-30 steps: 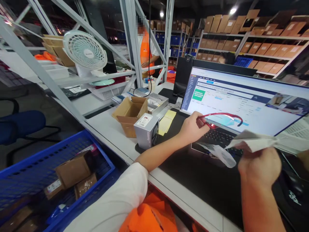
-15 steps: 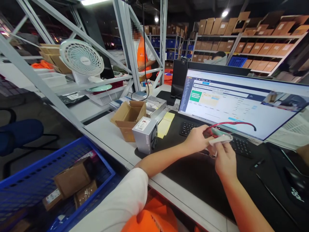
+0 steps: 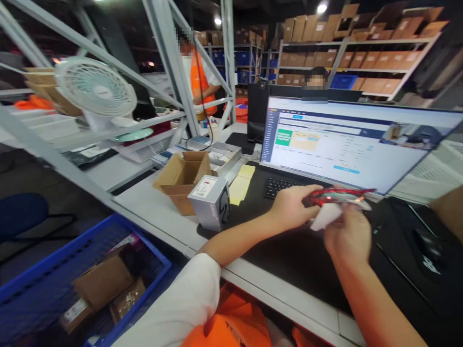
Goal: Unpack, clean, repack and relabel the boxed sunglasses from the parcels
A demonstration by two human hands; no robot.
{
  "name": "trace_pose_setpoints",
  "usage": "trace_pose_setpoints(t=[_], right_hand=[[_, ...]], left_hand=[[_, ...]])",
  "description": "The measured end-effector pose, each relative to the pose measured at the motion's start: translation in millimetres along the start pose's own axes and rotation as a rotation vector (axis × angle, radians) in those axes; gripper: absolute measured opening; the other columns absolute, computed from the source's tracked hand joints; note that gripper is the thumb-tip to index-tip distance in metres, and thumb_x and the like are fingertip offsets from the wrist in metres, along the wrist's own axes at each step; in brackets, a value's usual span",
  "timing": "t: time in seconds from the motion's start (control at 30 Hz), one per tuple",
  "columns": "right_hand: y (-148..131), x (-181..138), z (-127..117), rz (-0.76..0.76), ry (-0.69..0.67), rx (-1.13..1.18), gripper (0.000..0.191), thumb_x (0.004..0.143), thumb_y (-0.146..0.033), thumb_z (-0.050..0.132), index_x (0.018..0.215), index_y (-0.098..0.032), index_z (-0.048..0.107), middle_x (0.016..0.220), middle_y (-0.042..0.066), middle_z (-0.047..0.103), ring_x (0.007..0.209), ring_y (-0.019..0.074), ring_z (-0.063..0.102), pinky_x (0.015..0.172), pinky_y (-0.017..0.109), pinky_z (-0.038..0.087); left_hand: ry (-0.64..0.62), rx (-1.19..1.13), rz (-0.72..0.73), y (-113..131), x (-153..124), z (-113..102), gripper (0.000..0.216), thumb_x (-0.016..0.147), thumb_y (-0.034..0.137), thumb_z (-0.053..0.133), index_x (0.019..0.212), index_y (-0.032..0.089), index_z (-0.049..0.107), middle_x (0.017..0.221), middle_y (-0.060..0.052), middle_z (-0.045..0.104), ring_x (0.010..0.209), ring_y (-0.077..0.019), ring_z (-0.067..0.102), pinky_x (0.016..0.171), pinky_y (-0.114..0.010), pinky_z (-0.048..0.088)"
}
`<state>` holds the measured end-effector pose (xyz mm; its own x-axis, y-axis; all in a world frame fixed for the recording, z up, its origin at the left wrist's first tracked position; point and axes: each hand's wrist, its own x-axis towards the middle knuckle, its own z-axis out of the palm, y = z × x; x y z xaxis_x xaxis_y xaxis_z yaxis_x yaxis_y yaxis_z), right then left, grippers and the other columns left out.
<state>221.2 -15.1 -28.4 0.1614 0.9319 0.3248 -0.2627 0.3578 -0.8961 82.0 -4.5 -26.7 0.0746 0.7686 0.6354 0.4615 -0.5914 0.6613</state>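
Head view: red glasses (image 3: 338, 193) at centre right of the frame, thin glossy rims with curved lenses, outline smeared by motion. Left hand (image 3: 292, 207) has its fingers pinched on the near end of the frame; right hand (image 3: 350, 233) has fingers closed on a soft, folded white cloth (image 3: 325, 217), held up against the glasses, exact contact blurred. Both hands are above a matte black mat (image 3: 282, 274) on the pale, smooth surface (image 3: 139, 195). Just beyond, a black keyboard (image 3: 278, 187) with small square keys, partly hidden, below a flat glossy monitor (image 3: 311, 159). Mid-frame: an upright silver-grey box (image 3: 205, 212), crisp-edged, white label on top, beside an open brown corrugated carton (image 3: 181, 198); flat yellow paper slips (image 3: 242, 184) near both. Lower left, a blue perforated plastic basket (image 3: 72, 260) holds brown parcels (image 3: 104, 282).
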Motion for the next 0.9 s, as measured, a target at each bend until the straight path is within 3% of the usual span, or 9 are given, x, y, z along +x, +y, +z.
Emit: trace_pose_setpoints(t=[0.13,0.27,0.43,0.63,0.9], right_hand=[[17,-5,10,0.05,-0.066,-0.133,0.042,0.077,-0.049,0.08,0.101,-0.016,0.077,0.099,0.01,0.078,0.102,0.0281,0.071,0.097,0.044,0.056],[11,12,4,0.14,-0.08,0.144,0.045,0.077,-0.049,0.081,0.11,-0.018,0.076,0.115,0.01,0.076,0.107,0.0261,0.07,0.098,0.042,0.056],[-6,18,-4,0.188,0.019,0.349,0.043,0.08,-0.057,0.079,0.104,-0.022,0.075,0.113,0.006,0.076,0.11,0.0241,0.07,0.099,0.04,0.057],[14,-2,12,0.128,-0.045,0.207,0.037,0.072,-0.044,0.087,0.098,-0.02,0.075,0.097,0.005,0.078,0.105,0.0274,0.072,0.101,0.043,0.055],[-1,9,2,0.109,0.141,0.387,0.037,0.076,-0.049,0.085,0.095,-0.019,0.073,0.096,0.003,0.077,0.093,0.0201,0.072,0.092,0.036,0.058]], left_hand=[[0.029,0.082,0.006,-5,1,-3,0.046,0.082,0.032,0.076,0.127,0.02,0.072,0.117,-0.008,0.078,0.097,-0.0218,0.074,0.093,-0.033,0.058],[0.014,0.148,0.043,-3,2,0,0.045,0.083,0.025,0.073,0.127,0.019,0.071,0.114,-0.008,0.079,0.096,-0.0227,0.074,0.092,-0.036,0.059],[0.075,0.226,0.072,6,2,3,0.041,0.079,0.02,0.073,0.12,0.02,0.075,0.107,-0.006,0.08,0.085,-0.0208,0.075,0.101,-0.041,0.057],[0.044,0.156,0.063,0,1,-3,0.05,0.078,0.031,0.079,0.125,0.018,0.072,0.112,-0.009,0.079,0.091,-0.0225,0.076,0.086,-0.034,0.061],[0.109,0.088,0.098,-2,2,4,0.04,0.082,0.023,0.074,0.122,0.017,0.073,0.113,-0.008,0.08,0.096,-0.0209,0.077,0.09,-0.032,0.061]])
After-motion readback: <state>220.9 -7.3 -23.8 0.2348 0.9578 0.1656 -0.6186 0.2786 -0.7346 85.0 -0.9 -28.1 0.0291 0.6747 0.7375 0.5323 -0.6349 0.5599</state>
